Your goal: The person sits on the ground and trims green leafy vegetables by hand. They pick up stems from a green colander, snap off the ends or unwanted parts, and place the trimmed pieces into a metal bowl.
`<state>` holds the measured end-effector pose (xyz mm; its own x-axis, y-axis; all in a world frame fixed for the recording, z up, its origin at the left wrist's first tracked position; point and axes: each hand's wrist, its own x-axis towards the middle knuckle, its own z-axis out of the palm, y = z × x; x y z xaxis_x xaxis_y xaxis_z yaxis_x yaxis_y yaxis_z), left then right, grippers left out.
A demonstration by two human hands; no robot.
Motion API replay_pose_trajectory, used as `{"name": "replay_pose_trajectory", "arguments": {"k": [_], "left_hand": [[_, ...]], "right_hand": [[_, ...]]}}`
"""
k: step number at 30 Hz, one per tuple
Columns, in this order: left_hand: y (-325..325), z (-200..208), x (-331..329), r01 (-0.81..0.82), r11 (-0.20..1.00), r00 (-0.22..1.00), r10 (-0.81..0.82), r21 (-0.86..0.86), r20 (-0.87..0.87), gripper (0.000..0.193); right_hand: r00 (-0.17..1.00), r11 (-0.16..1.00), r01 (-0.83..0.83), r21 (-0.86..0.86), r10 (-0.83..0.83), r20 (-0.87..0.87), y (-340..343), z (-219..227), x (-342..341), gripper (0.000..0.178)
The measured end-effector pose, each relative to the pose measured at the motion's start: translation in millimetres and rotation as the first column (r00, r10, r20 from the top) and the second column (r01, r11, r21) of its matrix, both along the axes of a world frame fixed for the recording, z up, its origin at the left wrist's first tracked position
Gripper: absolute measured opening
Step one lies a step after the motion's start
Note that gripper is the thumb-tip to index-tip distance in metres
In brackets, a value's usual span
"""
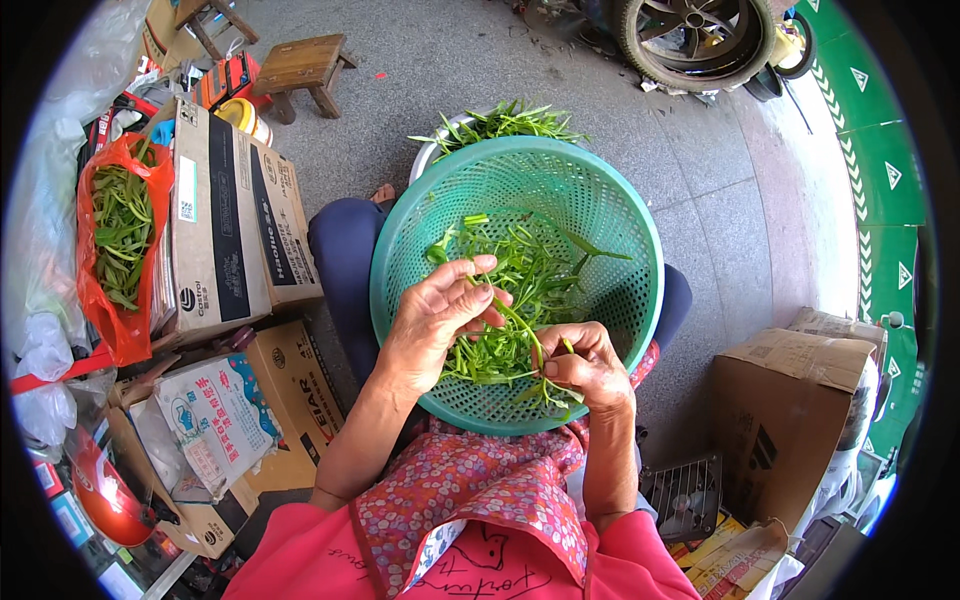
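A teal plastic colander basket (405, 215) rests across my lap, with picked leafy greens (520, 265) heaped inside it. Over its near half, both hands are on one long green vegetable stem (518, 320). My left hand (435, 315) pinches the upper part between thumb and fingers. Lower down and to the right, my right hand (585, 365) closes on the same stem, its leafy end hanging below the fingers. Behind the basket, partly hidden by it, a white basin (425, 158) holds more long-leaved greens (510, 122).
At left, a red plastic bag (125, 310) of greens leans against a cardboard box (235, 215), with an open carton (290, 400) nearer me. A wooden stool (300, 65) stands far left. Far right is a wheel (690, 45); another cardboard box (785, 410) stands at right.
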<state>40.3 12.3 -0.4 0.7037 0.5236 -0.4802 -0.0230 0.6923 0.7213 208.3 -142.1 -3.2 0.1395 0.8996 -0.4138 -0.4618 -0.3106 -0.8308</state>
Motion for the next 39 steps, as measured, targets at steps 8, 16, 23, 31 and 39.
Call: {"name": "replay_pose_trajectory", "arguments": {"k": [8, 16, 23, 31, 39], "left_hand": [[0.4, -18.5, -8.1, -0.168, 0.958, 0.981, 0.186, 0.234, -0.054, 0.015], [-10.9, -20.3, -5.5, -0.190, 0.812, 0.961, 0.268, 0.552, -0.064, 0.008], [-32.1, 17.5, -17.4, 0.043, 0.747, 0.966, 0.138, 0.663, -0.219, 0.007], [-50.5, 1.4, -35.9, 0.156, 0.926, 0.983, -0.112, 0.343, -0.144, 0.011], [-35.3, 9.2, -24.0, 0.197, 0.769, 0.963, -0.035, 0.608, -0.267, 0.006]], "right_hand": [[0.906, 0.957, 0.218, -0.191, -0.125, 0.405, 2.5, -24.8, 7.2, 0.019], [0.602, 0.962, 0.265, 0.061, -0.215, 0.769, 11.0, 1.3, 9.4, 0.015], [0.250, 0.971, -0.073, 0.228, -0.203, 0.947, 25.6, 15.0, -54.6, 0.019], [0.515, 0.973, 0.093, 0.211, -0.228, 0.826, -9.1, 5.4, -63.6, 0.013], [0.667, 0.783, 0.622, 0.007, -0.534, 0.520, -36.6, -5.0, 4.3, 0.017]]}}
